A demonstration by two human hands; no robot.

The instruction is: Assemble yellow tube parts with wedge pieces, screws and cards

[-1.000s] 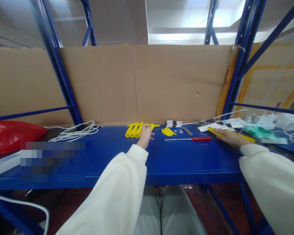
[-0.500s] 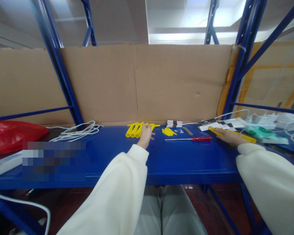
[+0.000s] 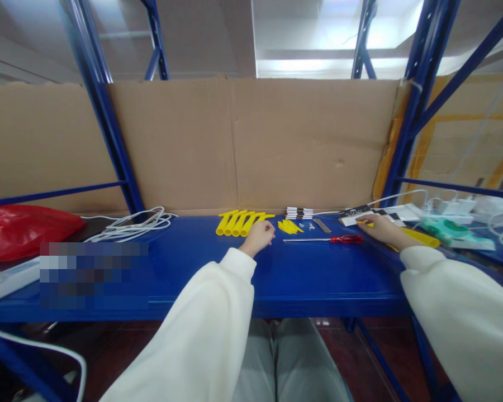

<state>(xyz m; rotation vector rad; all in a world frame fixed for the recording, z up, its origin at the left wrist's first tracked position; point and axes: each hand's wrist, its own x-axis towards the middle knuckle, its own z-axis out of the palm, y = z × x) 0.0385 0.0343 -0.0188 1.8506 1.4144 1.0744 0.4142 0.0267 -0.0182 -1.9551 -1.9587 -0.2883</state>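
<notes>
My left hand (image 3: 258,237) is just above the blue shelf, beside the right end of a row of yellow tapered plastic tubes (image 3: 236,225). Its fingers are curled in, and anything inside them is hidden. Over at the right, my right hand (image 3: 380,230) has its fingers closed around the narrow end of a yellow plastic piece (image 3: 421,237), which is partly covered by the hand. Between the hands lie small yellow pointed parts (image 3: 290,226), a red-handled screwdriver (image 3: 346,239), a flat grey strip (image 3: 322,225) and a stack of white-and-black pieces (image 3: 299,213).
A cardboard panel (image 3: 251,145) stands along the back of the blue shelf (image 3: 201,273). Coiled white cable (image 3: 151,220) and a red bag (image 3: 29,231) are on the left. A green-and-white object (image 3: 455,230) and more cables sit to the right, near a blue upright.
My left hand has drawn back and slightly right from the yellow tubes, its fingers now more curled. My right hand's fingers have bent in at the yellow piece's narrow end.
</notes>
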